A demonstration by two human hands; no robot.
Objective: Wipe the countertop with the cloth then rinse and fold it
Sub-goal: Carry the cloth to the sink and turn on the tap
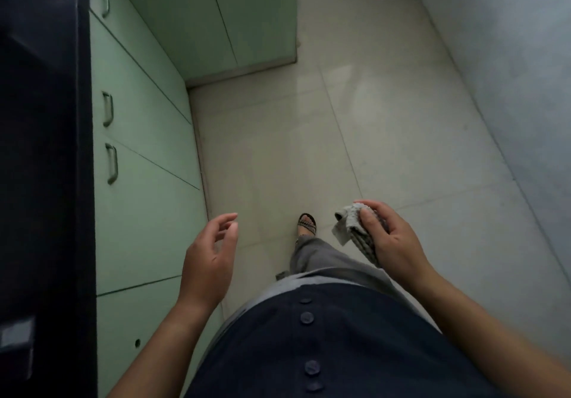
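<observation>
Right hand (390,237) grips the cloth (355,231) over open floor (386,138); left hand (210,255) hangs loose beside cabinets (139,163).

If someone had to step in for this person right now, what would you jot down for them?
Left hand: open, empty, beside the green cabinets.
Right hand: grips the grey cloth, loosely bunched, above the floor.
The dark countertop runs along the left edge.
Done: cannot tell whether it was wiped.
Left: rinsing (no sink in view) and folding the cloth neatly.
</observation>
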